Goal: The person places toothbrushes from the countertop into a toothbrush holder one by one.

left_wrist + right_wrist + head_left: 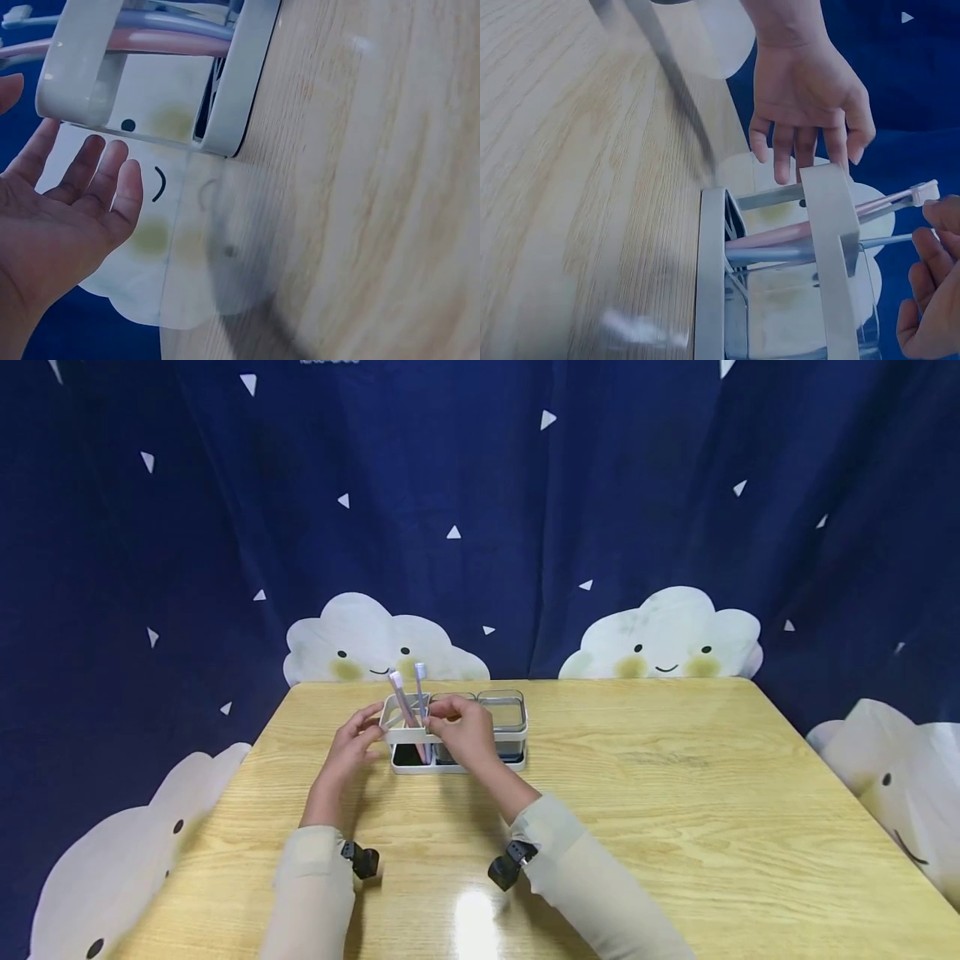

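A white toothbrush holder (459,768) stands on the table, with two toothbrushes leaning in its left compartment. The pink toothbrush (780,236) tilts left, and its bristle head rises above the top rim. Beside it, my right hand (467,731) pinches the blue-purple toothbrush (421,681) with thumb and forefinger, just above the rim; in the right wrist view the fingers hide its upper end. My left hand (351,745) is at the holder's left end. In the left wrist view its fingers are loosely extended, fingertips right at the upper band (75,97).
Two clear cups (502,697) sit in the holder's middle and right places, the middle one partly behind my right hand. The wooden table (675,793) reaches a dark blue curtain (480,460) printed with clouds and triangles. Both wrists wear small black cameras.
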